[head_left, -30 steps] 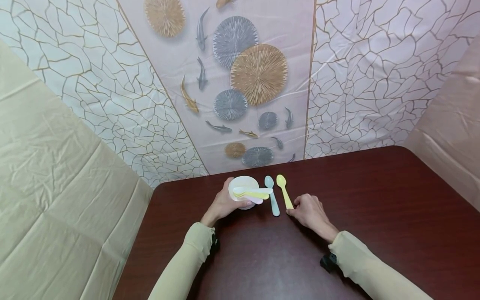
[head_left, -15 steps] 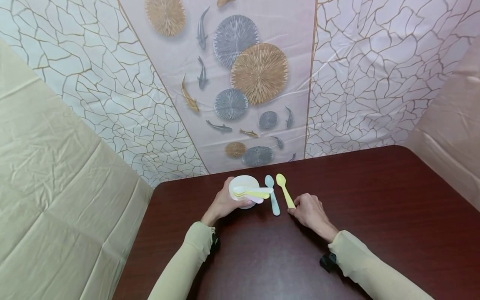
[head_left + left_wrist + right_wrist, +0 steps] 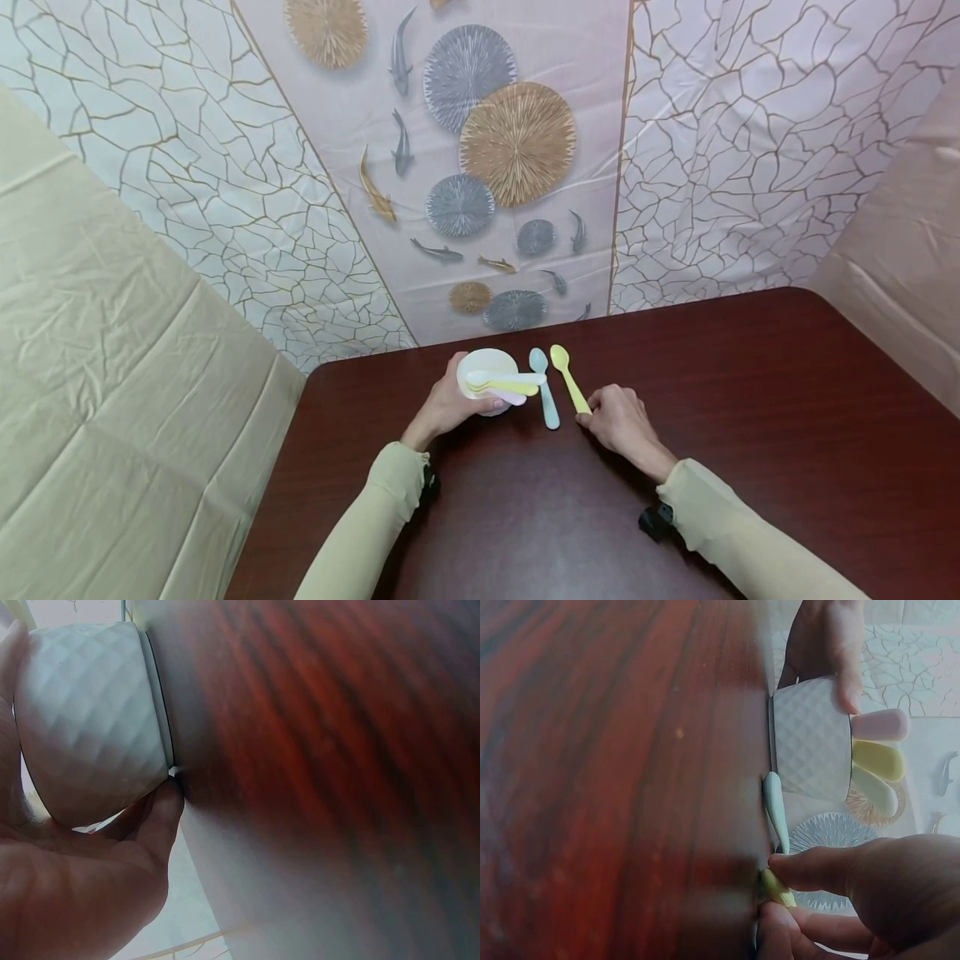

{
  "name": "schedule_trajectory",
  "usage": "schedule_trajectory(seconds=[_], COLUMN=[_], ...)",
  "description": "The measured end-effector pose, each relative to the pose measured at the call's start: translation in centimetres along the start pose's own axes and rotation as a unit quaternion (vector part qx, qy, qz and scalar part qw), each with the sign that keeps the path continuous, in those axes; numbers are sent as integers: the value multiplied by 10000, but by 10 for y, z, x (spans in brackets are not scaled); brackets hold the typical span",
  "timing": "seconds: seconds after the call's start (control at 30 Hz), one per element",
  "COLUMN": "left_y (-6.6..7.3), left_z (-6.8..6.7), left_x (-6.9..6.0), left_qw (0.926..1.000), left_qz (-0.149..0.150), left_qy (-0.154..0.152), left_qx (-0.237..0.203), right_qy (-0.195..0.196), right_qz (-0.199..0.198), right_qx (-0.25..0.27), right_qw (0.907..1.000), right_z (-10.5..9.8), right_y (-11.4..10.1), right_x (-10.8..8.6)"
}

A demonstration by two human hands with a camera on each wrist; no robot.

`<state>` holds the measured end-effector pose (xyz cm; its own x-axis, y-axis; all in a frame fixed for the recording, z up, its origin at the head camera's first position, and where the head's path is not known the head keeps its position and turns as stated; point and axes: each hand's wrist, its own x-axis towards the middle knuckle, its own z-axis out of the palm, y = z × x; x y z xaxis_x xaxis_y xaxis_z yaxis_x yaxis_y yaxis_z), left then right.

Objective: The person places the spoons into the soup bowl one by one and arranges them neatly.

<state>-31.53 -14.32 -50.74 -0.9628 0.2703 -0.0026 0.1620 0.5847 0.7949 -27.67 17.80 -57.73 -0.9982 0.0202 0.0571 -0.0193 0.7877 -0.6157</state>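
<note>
A white bowl (image 3: 487, 363) with a diamond-textured wall stands on the table. My left hand (image 3: 448, 402) grips it round the left side, thumb near the rim. Inside lean a white spoon (image 3: 528, 379), a yellow spoon (image 3: 522, 388) and a pale pink spoon (image 3: 512, 398), handles over the right edge. A light blue spoon (image 3: 550, 407) lies flat just right of the bowl. Further right is another yellow spoon (image 3: 572, 385) on the table. My right hand (image 3: 619, 419) pinches the end of its handle between thumb and fingers, seen close in the right wrist view.
The dark red-brown table (image 3: 750, 400) has its far edge close behind the bowl and spoons. A patterned cloth (image 3: 540, 275) hangs behind it, and beige cloth (image 3: 135, 375) hangs at the left side.
The lower end of the yellow spoon's handle has shifted slightly right with my right hand, so the spoon lies more slanted. My left hand and the bowl stay in place.
</note>
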Motion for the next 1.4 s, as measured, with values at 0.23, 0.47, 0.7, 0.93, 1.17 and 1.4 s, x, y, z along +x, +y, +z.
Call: schedule_trajectory(seconds=[0.23, 0.47, 0.7, 0.93, 1.17, 1.4], left_y=[0, -1, 0, 2, 1, 1], left_z=[0, 0, 0, 0, -1, -1], left_x=[0, 1, 0, 0, 1, -2], left_qw=[10000, 10000, 10000, 10000, 10000, 10000], left_qz=[3, -7, 24, -6, 9, -2], left_qy=[-5, -8, 15, 9, 7, -12], left_qx=[-9, -37, -59, -68, 16, 30], right_qy=[40, 3, 89, 252, 365, 200], right_qz=[10, -21, -59, -117, -75, 177], right_qx=[95, 124, 130, 198, 440, 503], right_qw=[9999, 9999, 9999, 9994, 9983, 9984], right_z=[2, -1, 2, -6, -33, -30], right_y=[1, -1, 1, -8, -40, -38], right_x=[-1, -4, -3, -10, -31, -29])
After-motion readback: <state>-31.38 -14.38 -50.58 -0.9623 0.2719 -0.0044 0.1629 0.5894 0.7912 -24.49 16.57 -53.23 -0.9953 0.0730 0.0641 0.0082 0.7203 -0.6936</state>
